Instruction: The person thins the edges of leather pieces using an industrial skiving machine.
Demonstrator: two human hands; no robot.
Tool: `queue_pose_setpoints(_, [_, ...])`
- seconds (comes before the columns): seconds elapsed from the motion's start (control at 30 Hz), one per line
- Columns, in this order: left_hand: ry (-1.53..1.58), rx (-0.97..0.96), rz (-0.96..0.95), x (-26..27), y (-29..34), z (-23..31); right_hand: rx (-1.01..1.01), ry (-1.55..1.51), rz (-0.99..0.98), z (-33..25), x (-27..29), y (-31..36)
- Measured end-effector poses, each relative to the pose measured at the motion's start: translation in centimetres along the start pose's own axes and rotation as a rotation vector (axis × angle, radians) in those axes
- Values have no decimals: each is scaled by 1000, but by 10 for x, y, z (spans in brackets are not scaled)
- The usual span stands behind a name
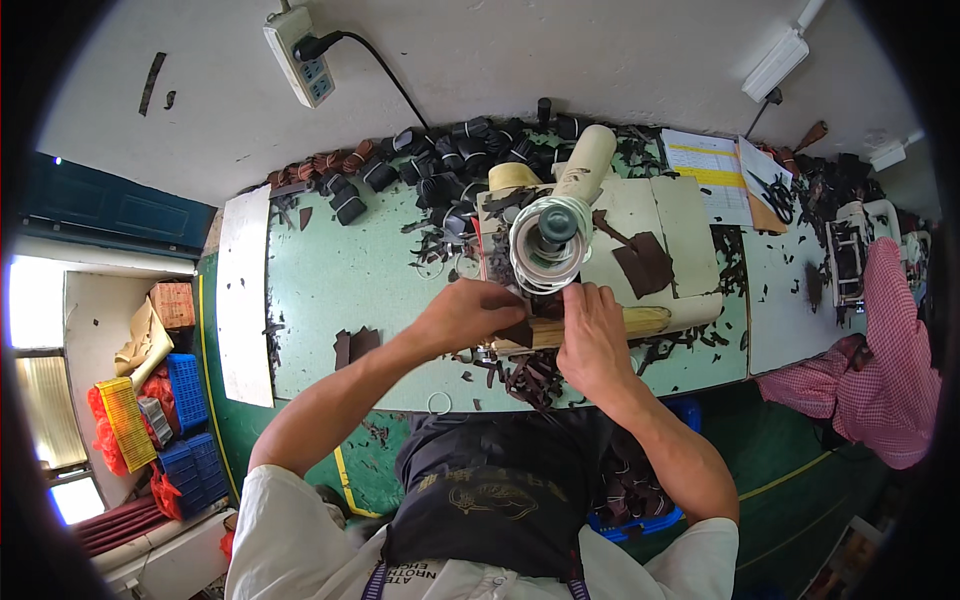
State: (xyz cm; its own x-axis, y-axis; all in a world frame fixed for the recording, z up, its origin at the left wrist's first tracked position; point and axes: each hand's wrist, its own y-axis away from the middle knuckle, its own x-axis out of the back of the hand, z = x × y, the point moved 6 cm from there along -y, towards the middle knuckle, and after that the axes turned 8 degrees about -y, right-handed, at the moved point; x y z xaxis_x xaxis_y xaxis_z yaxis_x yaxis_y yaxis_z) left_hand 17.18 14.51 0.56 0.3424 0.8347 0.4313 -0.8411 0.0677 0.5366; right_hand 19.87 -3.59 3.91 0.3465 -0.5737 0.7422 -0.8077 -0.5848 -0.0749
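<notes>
At the middle of the bench stands a cream-coloured machine [680, 312] with a round lamp-like head [557, 225] wound with white cable. My left hand [468, 318] is at its left front, thumb and fingers pinched on a small dark brown leather piece [516, 333]. Close by on the right, my right hand [595, 335] rests against the machine's front with its fingers bent and pressed together. What those fingertips grip is hidden under the head. Another flat brown leather piece [645, 264] lies on the machine's top. Dark trimmings [535, 382] heap up below my hands.
Several tied black bundles [380, 174] line the wall, with brown ones beside them. Cut brown pieces [356, 346] lie on the green bench [310, 330]. Papers [705, 170] and black scissors [774, 196] are at the back right. A blue basket [640, 524] of dark pieces stands below.
</notes>
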Motion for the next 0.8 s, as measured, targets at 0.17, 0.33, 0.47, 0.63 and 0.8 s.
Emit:
queue_pose_setpoints(0.17, [-37, 187, -53, 7, 3, -12, -124, -28, -140, 16, 6, 7])
queue_pose_setpoints(0.33, [-289, 100, 27, -2, -10, 6, 38, -113, 2, 9, 5, 4])
queue_pose_setpoints(0.47, [20, -20, -52, -5, -5, 4, -121, 107, -139, -3, 0, -2])
queue_pose_setpoints(0.63, [-121, 39, 22, 5, 0, -3, -39, -44, -67, 12, 9, 6])
queue_pose_setpoints(0.8, [-187, 5, 85, -6, -12, 5, -21, -47, -9, 1, 0, -1])
